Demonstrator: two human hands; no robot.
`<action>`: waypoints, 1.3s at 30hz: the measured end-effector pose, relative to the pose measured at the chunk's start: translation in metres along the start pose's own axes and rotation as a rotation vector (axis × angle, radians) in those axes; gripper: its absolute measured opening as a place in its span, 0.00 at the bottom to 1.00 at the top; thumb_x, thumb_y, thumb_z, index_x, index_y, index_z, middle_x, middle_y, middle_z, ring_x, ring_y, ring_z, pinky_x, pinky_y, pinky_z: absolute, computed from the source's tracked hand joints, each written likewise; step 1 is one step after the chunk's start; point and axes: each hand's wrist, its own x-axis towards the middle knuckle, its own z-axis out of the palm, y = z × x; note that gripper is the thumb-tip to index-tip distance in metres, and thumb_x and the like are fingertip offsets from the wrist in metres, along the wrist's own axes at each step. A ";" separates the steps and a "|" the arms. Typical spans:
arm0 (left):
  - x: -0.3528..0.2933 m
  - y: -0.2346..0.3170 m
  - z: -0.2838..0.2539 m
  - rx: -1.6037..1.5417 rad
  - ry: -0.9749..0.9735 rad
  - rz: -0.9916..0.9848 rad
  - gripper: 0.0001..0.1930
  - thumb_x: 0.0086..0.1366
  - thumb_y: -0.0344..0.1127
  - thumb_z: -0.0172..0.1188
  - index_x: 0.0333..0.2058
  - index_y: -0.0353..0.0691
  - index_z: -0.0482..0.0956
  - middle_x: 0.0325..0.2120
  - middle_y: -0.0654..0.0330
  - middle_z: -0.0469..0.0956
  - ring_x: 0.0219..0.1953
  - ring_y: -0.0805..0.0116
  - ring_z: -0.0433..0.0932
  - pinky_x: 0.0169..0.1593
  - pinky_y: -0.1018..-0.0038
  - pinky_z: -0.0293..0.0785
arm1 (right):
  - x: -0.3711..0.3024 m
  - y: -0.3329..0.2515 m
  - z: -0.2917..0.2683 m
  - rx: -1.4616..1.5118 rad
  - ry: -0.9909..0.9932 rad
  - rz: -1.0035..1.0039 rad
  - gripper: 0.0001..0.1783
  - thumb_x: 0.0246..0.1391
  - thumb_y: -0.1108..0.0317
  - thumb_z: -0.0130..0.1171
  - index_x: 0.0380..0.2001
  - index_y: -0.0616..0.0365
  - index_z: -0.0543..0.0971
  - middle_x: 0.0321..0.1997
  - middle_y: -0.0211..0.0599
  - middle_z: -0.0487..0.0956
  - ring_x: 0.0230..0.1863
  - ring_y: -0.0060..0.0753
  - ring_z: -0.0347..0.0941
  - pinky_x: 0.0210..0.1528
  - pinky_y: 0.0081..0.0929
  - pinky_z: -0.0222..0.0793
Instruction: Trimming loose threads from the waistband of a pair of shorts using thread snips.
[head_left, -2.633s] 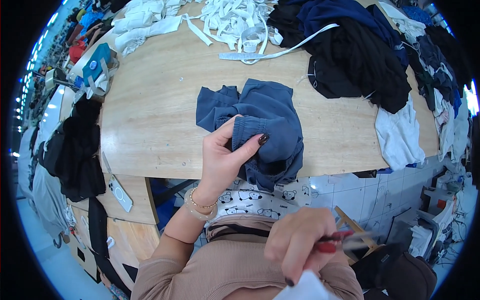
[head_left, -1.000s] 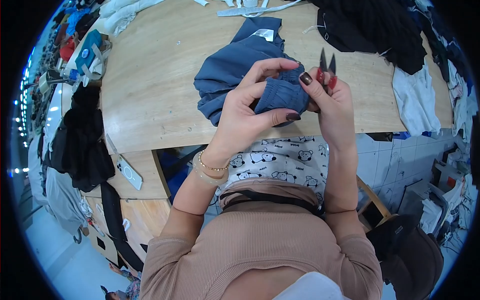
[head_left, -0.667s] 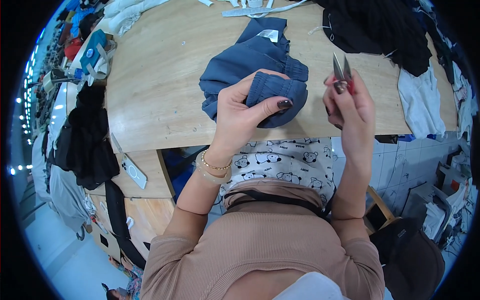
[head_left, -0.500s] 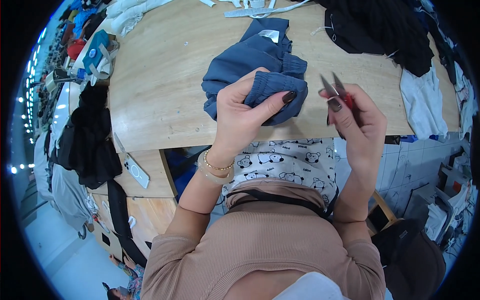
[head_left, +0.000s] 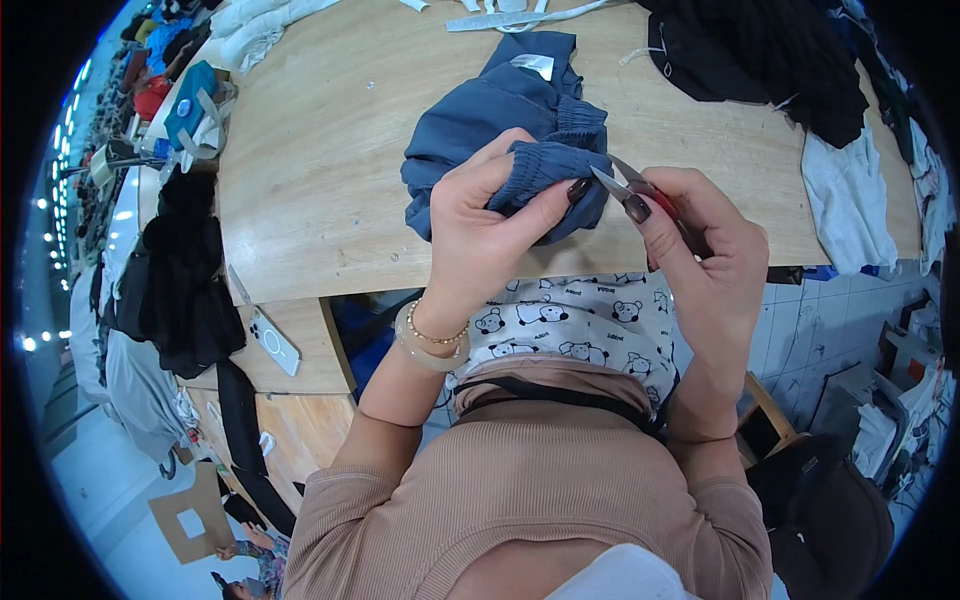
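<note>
From my head view, left to right. Lower left: a person in a patterned sleeve [head_left: 272,568] now holds up a tan panel [head_left: 192,512] with a square hole; half a second back it sat lower, mostly hidden. Black cloth [head_left: 185,270] hangs by the left edge of the bench [head_left: 310,160]; phone [head_left: 273,340] lies on wood just off the near-left corner, unmoved.

Blue garment [head_left: 490,110] is near the middle of the near edge, same place as before, white label [head_left: 533,66] up. My left hand [head_left: 475,220] keeps its grip: thumb and fingers clamped on the gathered edge [head_left: 555,162]. My right hand [head_left: 705,240] has come left. Fingers closed round the red-handled snips [head_left: 660,203]; blades apart, tips right at the garment's right side. Half a second ago there was a gap; contact or not, I can't tell.

Room: a wide stretch of wood runs from the garment to the left edge. Right side is narrower, limited by black garments [head_left: 755,55] toward the far-right corner and white cloth [head_left: 850,200] draped over the near-right corner. Both wrists sit outside the near edge. White strips [head_left: 525,18] lie on the far side.
</note>
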 end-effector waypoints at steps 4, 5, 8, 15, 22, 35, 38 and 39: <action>0.000 0.000 0.000 0.019 0.001 0.009 0.06 0.51 0.19 0.60 0.31 0.28 0.80 0.25 0.62 0.74 0.27 0.77 0.70 0.30 0.84 0.65 | 0.000 0.000 0.002 0.011 0.015 0.018 0.07 0.53 0.73 0.58 0.35 0.62 0.77 0.18 0.26 0.73 0.20 0.10 0.62 0.21 0.10 0.54; 0.000 0.000 -0.001 0.023 0.002 0.016 0.06 0.51 0.19 0.60 0.31 0.28 0.80 0.25 0.62 0.74 0.27 0.77 0.70 0.30 0.84 0.65 | 0.000 -0.001 0.003 0.002 0.019 0.015 0.07 0.53 0.73 0.58 0.35 0.62 0.77 0.18 0.26 0.73 0.20 0.10 0.62 0.21 0.10 0.54; 0.001 0.000 -0.001 0.034 -0.005 0.007 0.07 0.51 0.19 0.60 0.31 0.29 0.80 0.25 0.62 0.74 0.27 0.77 0.71 0.31 0.84 0.65 | 0.002 0.000 0.002 -0.009 0.011 0.015 0.07 0.53 0.73 0.58 0.35 0.62 0.78 0.19 0.25 0.72 0.19 0.10 0.60 0.20 0.10 0.53; -0.001 0.002 0.000 -0.047 0.010 -0.041 0.06 0.52 0.20 0.60 0.32 0.29 0.80 0.25 0.63 0.74 0.27 0.78 0.71 0.31 0.84 0.66 | 0.005 0.009 0.003 0.119 -0.006 -0.017 0.05 0.53 0.73 0.58 0.34 0.61 0.78 0.21 0.24 0.73 0.21 0.09 0.62 0.22 0.10 0.54; 0.001 0.009 0.002 -0.078 0.013 -0.043 0.06 0.53 0.20 0.60 0.32 0.29 0.80 0.25 0.64 0.74 0.28 0.79 0.71 0.31 0.85 0.67 | 0.007 0.018 0.006 0.407 -0.063 0.044 0.08 0.55 0.74 0.56 0.38 0.63 0.75 0.23 0.25 0.74 0.20 0.09 0.63 0.21 0.08 0.53; -0.002 0.004 0.002 -0.029 0.035 -0.070 0.08 0.54 0.20 0.62 0.34 0.30 0.79 0.28 0.65 0.78 0.29 0.82 0.72 0.35 0.86 0.69 | 0.001 -0.002 0.001 0.017 0.035 -0.047 0.08 0.51 0.74 0.60 0.36 0.63 0.80 0.22 0.30 0.77 0.22 0.11 0.68 0.23 0.09 0.61; 0.000 0.007 0.006 -0.040 0.059 -0.081 0.06 0.53 0.19 0.60 0.31 0.29 0.79 0.24 0.64 0.73 0.27 0.79 0.70 0.31 0.84 0.66 | 0.002 0.003 0.002 -0.011 0.064 -0.072 0.10 0.50 0.76 0.60 0.38 0.63 0.79 0.23 0.26 0.76 0.19 0.09 0.63 0.20 0.08 0.54; 0.000 0.007 0.006 -0.040 0.059 -0.081 0.06 0.53 0.19 0.60 0.31 0.29 0.79 0.24 0.64 0.73 0.27 0.79 0.70 0.31 0.84 0.66 | 0.002 0.003 0.002 -0.012 0.061 -0.068 0.10 0.51 0.76 0.60 0.38 0.63 0.79 0.23 0.26 0.76 0.20 0.09 0.63 0.20 0.08 0.54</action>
